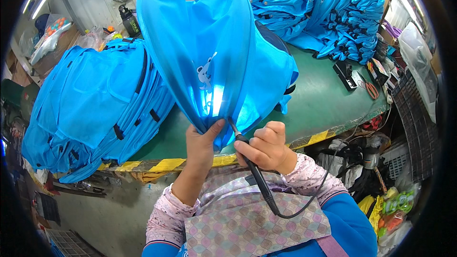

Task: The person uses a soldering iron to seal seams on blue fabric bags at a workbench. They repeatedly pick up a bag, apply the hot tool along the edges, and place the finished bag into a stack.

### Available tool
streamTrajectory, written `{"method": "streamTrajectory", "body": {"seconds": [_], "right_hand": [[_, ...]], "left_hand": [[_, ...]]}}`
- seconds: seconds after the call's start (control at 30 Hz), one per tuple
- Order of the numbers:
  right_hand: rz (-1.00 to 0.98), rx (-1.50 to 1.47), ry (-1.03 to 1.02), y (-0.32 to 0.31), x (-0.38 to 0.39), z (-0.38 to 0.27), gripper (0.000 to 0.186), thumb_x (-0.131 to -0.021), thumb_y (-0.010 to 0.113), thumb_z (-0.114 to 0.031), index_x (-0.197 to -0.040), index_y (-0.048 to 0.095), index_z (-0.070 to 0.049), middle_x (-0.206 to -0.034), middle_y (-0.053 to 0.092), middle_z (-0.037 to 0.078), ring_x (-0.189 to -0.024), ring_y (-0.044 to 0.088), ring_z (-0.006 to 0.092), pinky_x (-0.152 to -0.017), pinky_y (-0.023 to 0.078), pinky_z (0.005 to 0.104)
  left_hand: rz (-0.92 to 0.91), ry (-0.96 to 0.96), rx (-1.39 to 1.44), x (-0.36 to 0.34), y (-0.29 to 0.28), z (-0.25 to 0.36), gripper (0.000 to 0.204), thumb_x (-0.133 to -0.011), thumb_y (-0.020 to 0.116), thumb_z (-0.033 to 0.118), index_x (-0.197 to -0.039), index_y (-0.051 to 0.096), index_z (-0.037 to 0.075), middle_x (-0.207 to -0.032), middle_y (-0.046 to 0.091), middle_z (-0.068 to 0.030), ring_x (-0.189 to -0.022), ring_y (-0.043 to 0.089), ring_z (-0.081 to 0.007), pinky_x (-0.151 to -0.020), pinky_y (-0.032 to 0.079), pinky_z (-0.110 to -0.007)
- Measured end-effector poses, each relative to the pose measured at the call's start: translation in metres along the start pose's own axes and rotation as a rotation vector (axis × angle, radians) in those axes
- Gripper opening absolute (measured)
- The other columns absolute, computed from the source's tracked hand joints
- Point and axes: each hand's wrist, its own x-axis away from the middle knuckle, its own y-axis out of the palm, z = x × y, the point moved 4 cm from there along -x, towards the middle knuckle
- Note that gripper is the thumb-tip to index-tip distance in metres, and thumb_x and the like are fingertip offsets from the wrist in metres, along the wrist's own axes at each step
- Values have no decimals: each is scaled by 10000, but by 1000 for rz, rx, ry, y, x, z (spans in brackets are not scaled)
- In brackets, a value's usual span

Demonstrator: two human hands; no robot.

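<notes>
Fingers (259,150) of my right hand (272,148) are wrapped around the black handle of a corded, pen-shaped tool (258,181), its slim metal tip pointing up and leftward from them. Just left of those, my left hand (201,145) has its thumb clamped on the gathered lower end of a blue fabric canopy (190,43); the fingers behind the cloth are mostly hidden. I cannot tell whether the tip touches the fabric. From my grip the canopy rises and spreads away from me, a white bear print (205,74) and a bright patch of light above my left thumb. From my right fingers the tool's cable (314,195) loops down and then off rightward. Beyond both hands lies the green desk (314,100), edged in yellow and black. Left of my fingers sits a stack of folded blue fabric (95,95); far beyond them, rightward, is a blue heap (328,9). Well right of my fingers are orange-handled scissors (371,90), and far off to the upper left stands a dark bottle (129,21).
</notes>
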Motion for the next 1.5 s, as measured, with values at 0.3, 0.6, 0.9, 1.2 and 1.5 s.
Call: {"method": "streamTrajectory", "body": {"seconds": [0.3, 0.6, 0.9, 1.2, 1.5], "right_hand": [[161, -211, 212, -6, -8, 26, 473, -677, 782, -1, -1131, 659, -58, -783, 600, 79, -724, 528, 274, -689, 407, 396], [58, 121, 252, 31, 11, 62, 520, -778, 809, -144, -1247, 584, -157, -1303, 620, 114, -1257, 508, 339, -1068, 369, 532], [-59, -187, 169, -7, -26, 9, 336, -752, 786, -223, -1036, 692, -71, -664, 551, -29, -656, 495, 177, -722, 323, 374], [-56, -71, -34, 14, -16, -6, 291, -781, 719, -251, -1030, 685, -103, -674, 517, -71, -643, 480, 131, -719, 329, 331], [-86, -100, 61, 16, -27, 2, 305, -766, 723, -210, -1048, 677, -105, -691, 553, -55, -635, 487, 151, -704, 326, 342]], "left_hand": [[-8, -97, -21, -8, -15, -17, 367, -858, 785, 67, -1183, 630, -4, -1124, 690, -103, -1006, 658, -175, -891, 521, -307], [43, 365, -174, 25, -44, -32, 143, -959, 673, 65, -1069, 641, -21, -1060, 635, -63, -929, 569, -116, -850, 472, -270], [-57, 193, 219, 6, -10, -28, 172, -956, 694, 113, -1081, 600, 41, -1104, 696, -87, -976, 638, -121, -853, 510, -274], [68, 186, 169, 8, -2, -27, 117, -945, 713, 125, -969, 624, 53, -950, 676, -15, -844, 591, -67, -766, 476, -233], [63, 281, 63, 14, -1, -19, 145, -945, 709, 102, -1025, 608, 34, -970, 668, -27, -920, 594, -84, -789, 484, -238]]}}
